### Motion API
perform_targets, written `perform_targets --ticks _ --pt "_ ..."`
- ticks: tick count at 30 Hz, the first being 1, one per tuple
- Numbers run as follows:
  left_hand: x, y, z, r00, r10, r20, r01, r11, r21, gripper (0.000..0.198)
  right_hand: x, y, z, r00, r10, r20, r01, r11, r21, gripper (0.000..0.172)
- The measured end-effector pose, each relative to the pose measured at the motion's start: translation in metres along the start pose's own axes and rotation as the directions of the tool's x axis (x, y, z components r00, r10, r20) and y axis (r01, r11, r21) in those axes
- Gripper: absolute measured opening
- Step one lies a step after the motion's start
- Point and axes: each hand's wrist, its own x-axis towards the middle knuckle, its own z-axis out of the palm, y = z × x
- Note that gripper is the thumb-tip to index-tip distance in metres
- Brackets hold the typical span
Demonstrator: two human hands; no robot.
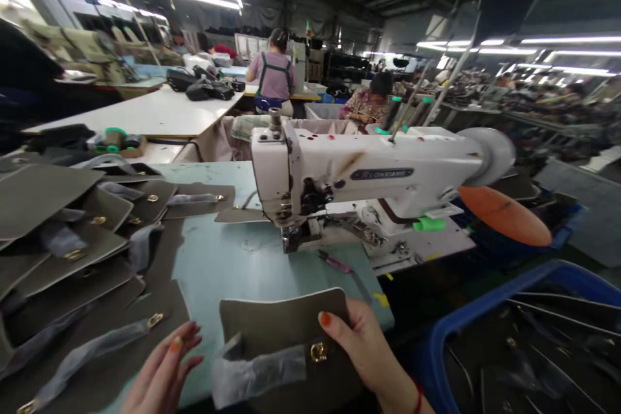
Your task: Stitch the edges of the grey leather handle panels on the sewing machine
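My right hand [366, 343] grips the right edge of a grey-brown bag flap [276, 323], thumb on top and fingers behind. On the flap sit a gold buckle [318, 352] and a strap wrapped in cloudy plastic [262, 372]. To its left, my left hand [167, 369] is apart from the flap, fingers stretched out and holding nothing. Beside that hand lies another flap panel with a plastic-wrapped strap [92, 352]. Beyond the flap stands a white sewing machine [359, 165], with small red-handled thread snips [334, 262] lying near its needle area.
A pile of similar flap pieces [53, 200] covers the table's left side. At lower right is a blue bin [436, 343] holding more pieces. An orange disc [504, 215] shows right of the machine. Two people sit at work farther back, near a white table [130, 113].
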Motion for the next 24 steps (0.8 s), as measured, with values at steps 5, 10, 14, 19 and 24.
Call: perform_targets --ticks 5,10,14,19,24 --pt "-0.006 0.005 0.034 0.95 -0.307 0.055 0.307 0.952 0.013 0.059 -0.008 -0.011 -0.007 0.986 -0.131 -0.102 0.1 0.961 -0.259 0.028" --pt "-0.044 0.03 0.067 0.966 -0.211 0.148 0.21 0.977 0.022 0.076 -0.01 -0.001 -0.025 0.94 -0.225 -0.258 0.118 0.921 -0.372 0.025" --pt "-0.058 0.044 0.074 0.96 -0.126 0.248 0.096 0.987 0.131 0.06 -0.014 0.018 -0.045 0.943 -0.117 -0.312 0.029 0.961 -0.274 0.035" --pt "-0.059 0.045 0.08 0.947 0.067 0.315 -0.136 0.969 0.204 0.038 -0.016 0.036 -0.062 0.909 -0.045 -0.414 -0.055 0.972 -0.227 0.042" --pt "-0.052 0.051 0.086 0.931 0.175 0.32 -0.271 0.92 0.285 0.033 -0.009 0.023 -0.076 0.891 -0.026 -0.454 -0.13 0.942 -0.31 0.041"
